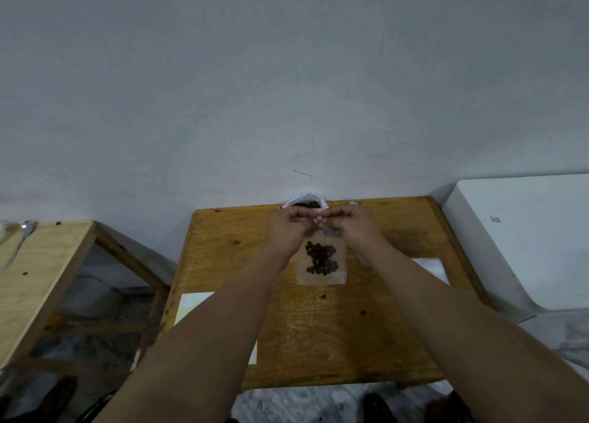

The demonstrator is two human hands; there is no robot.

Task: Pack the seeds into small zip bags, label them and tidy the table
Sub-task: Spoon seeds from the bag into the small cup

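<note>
at 9 o'clock, on a separate side table, lies a spoon (pixel 22 234), well apart from the work. on the tabletop (pixel 318 336) a white sheet (pixel 194 304) sits at 8 o'clock. the left hand (pixel 288 228) has its fingers curled, pinching the top edge of the small zip bag (pixel 322 263). the bag's long axis runs from 12 to 6 o'clock, so it trails back from the hands toward the person, with the seeds (pixel 321 258) gathered in its middle. whether its lower edge rests on the wood i cannot tell. the right hand (pixel 352 226) pinches the same edge, touching the left, so both hands are equally near. the seal runs 9 to 3, so pressing it closed probably means the pinches parting sideways. the open seed sack (pixel 306 199) stands just beyond at 12 o'clock.
</note>
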